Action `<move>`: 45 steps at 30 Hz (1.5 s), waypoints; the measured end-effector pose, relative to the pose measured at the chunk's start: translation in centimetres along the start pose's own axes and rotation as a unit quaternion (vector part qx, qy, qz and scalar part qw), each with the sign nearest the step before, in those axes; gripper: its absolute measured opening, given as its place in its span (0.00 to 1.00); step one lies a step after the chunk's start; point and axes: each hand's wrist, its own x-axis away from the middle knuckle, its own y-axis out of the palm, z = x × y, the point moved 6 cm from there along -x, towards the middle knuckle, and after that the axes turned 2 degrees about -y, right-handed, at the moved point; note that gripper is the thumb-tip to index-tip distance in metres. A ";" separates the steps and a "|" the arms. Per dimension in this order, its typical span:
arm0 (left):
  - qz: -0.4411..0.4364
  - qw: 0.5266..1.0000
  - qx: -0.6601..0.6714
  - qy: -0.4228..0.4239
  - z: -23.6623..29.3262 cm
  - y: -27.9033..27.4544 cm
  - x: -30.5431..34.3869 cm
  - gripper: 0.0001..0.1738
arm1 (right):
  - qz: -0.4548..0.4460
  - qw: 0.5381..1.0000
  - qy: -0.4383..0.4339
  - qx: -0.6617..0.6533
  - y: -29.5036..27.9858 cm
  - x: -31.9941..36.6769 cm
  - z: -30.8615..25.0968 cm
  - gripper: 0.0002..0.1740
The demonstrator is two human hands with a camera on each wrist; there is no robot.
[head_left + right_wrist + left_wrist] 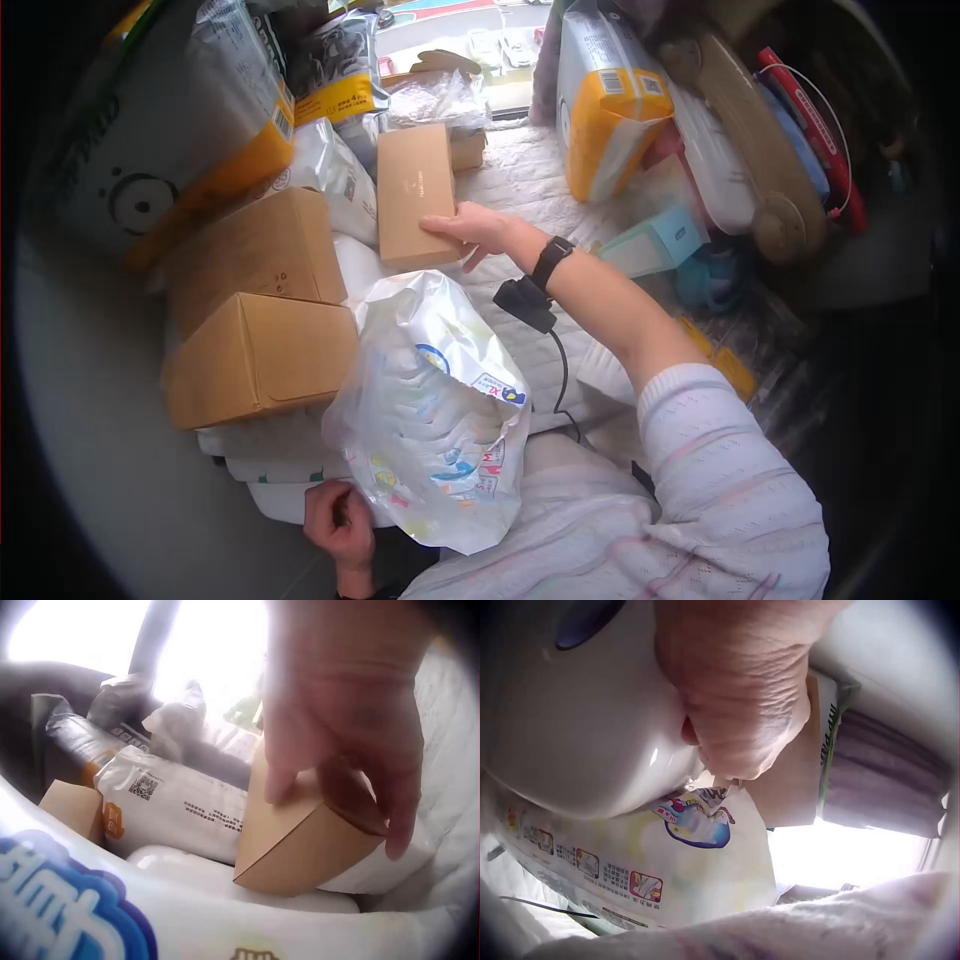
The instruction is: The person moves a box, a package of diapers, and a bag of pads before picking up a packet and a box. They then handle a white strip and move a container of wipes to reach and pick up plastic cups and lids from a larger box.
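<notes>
Reaching forward, my right hand (480, 230) grips the near right corner of a slim brown cardboard box (408, 180). The right wrist view shows my thumb and fingers (401, 825) spread round the end of that cardboard box (289, 840). Down at the lower left, my left hand (340, 520) has loosely curled fingers and nothing shows in them; its fingertips are hidden in the left wrist view. Just right of it stands a crumpled white printed plastic bag (450, 400), which also shows below the hand as a printed bag (705, 862).
Two brown cartons (265, 355) sit left of the bag. Diaper packs (610, 110) stand at the back right, with larger packs (225, 140) at the left. A pale blue box (655, 245) lies beyond my forearm, near a red case (815, 140). A black cable (563, 370) hangs from the right wrist.
</notes>
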 end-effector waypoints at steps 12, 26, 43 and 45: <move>0.001 1.000 -0.007 -0.014 0.7 0.7 -0.9 0.07 | 0.118 0.983 -0.063 -0.126 -3.0 2.9 0.5 0.40; -0.006 1.000 -0.014 0.001 0.8 0.7 -1.2 0.07 | 0.282 0.876 -0.012 -0.391 -9.3 8.3 11.5 0.19; 0.246 0.931 0.245 -0.112 -6.1 0.0 3.7 0.11 | 0.403 0.826 0.036 -0.392 -15.1 -2.5 15.1 0.41; 0.210 0.956 0.186 -0.088 -5.7 -0.1 3.2 0.12 | 0.397 0.824 0.013 -0.405 -15.0 -3.5 15.0 0.40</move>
